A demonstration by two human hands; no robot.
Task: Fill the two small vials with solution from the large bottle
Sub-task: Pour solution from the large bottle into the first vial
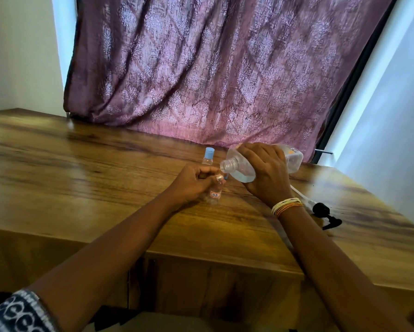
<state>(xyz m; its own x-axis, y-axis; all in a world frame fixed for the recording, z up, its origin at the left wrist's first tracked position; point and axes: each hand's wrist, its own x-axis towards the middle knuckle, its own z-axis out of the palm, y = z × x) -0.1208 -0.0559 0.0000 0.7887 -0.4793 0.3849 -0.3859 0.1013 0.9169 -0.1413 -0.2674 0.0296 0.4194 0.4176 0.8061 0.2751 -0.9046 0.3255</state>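
- Gripping the large bottle (246, 164) around its clear body, the right hand (264, 173) had its fingers wrapped tight over the top and held it tipped almost flat above the table (81, 164), its open threaded neck pointing left and slightly down.
- Clear solution pooled in the bottle's lower shoulder, near the neck.
- The left hand (194, 182) was closed around the small open vial (216, 191), thumb and fingers pinched at its neck; the vial stood on the table, with a small label on its near side.
- The bottle's mouth hung just above and to the right of the vial's mouth; whether liquid was running could not be made out.
- The second vial (208, 157), with a light blue cap, stood upright just beyond the left hand, apart from it.
- A black pump head (326, 213) with its white dip tube lay on the table to the right, near the right wrist, which wore a stack of thin bangles (287, 206).
- A purple patterned curtain (213, 68) hung behind the table's far edge.
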